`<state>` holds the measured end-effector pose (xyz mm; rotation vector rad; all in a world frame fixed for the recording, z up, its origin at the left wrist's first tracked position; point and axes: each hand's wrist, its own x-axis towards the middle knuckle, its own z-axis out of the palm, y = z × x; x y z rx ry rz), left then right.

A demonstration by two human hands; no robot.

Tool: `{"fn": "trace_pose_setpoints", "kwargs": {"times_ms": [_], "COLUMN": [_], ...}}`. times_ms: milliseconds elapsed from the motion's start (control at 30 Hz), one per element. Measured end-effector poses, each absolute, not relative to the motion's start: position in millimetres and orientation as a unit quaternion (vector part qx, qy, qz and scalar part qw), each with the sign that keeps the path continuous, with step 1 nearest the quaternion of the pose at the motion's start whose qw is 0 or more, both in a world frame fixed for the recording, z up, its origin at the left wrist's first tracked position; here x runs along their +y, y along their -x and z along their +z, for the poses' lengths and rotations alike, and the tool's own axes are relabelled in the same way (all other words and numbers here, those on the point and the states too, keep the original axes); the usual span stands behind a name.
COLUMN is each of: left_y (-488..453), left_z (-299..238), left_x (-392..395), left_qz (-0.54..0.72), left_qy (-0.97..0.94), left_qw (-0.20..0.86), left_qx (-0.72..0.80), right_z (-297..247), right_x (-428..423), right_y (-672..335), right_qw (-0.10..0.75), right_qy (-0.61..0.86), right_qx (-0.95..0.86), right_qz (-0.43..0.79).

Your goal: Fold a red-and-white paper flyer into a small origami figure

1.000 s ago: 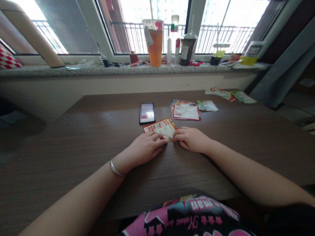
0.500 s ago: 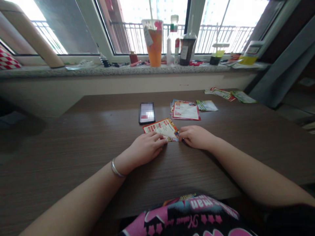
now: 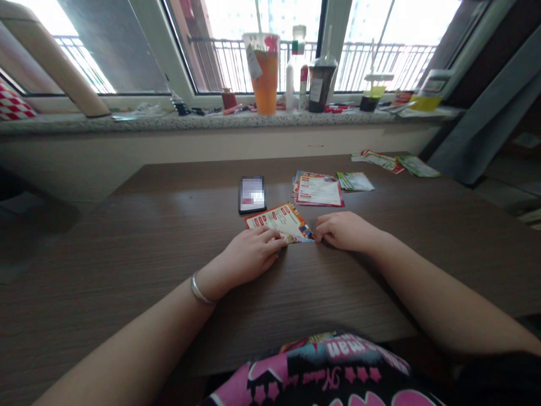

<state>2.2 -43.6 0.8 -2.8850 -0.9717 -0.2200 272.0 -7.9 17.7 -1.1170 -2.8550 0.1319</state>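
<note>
A brown tabletop [image 3: 127,242] fills most of the frame, with a granite windowsill [image 3: 143,125] running above it, where a tall cup [image 3: 266,79] of orange drink stands near the upper middle. Two bare arms come in from the lower corners and bring the hands close to the middle of the frame, apart from each other with part of a printed card [image 3: 274,219] between them. This card lies on the tabletop just ahead of the hands, its long side running roughly left to right and its upper edge rising slightly towards the right. Both hands are about equally near: the left hand [image 3: 256,251] lies palm down, fingers gently bent over the card's lower part, while the right hand [image 3: 344,230] comes in from the side, its fingers curled together at the lower right corner. Whether those fingertips pinch the corner or only rest against it, I cannot tell at this size. A pile of cards [image 3: 320,190] sits above and to the right, and a phone [image 3: 252,194] just above the card's left end. A bracelet [image 3: 196,288] circles the left wrist.
</note>
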Motion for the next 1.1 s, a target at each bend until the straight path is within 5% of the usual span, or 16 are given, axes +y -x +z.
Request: {"fn": "trace_pose_setpoints", "kwargs": {"times_ms": [333,767,1100], "left_y": [-2,4,3], "left_z": [0,-8,-2], "left_x": [-42,-38,-35], "left_qz": [-0.071,-0.106,-0.111], "left_qy": [0.945,0.936,0.923], "left_qw": [0.037,0.033,0.003], "left_qx": [-0.316,-0.333,-0.367], "right_z": [8,-1,-2], "right_x": [2,-1,3], "right_y": [-285,-270,-270], "right_qw": [0.025,0.240,0.238], "right_qy": [0.360,0.360,0.235], "right_qx": [-0.930,-0.902,-0.941], "right_qz": [0.070,0.002,0.054]}}
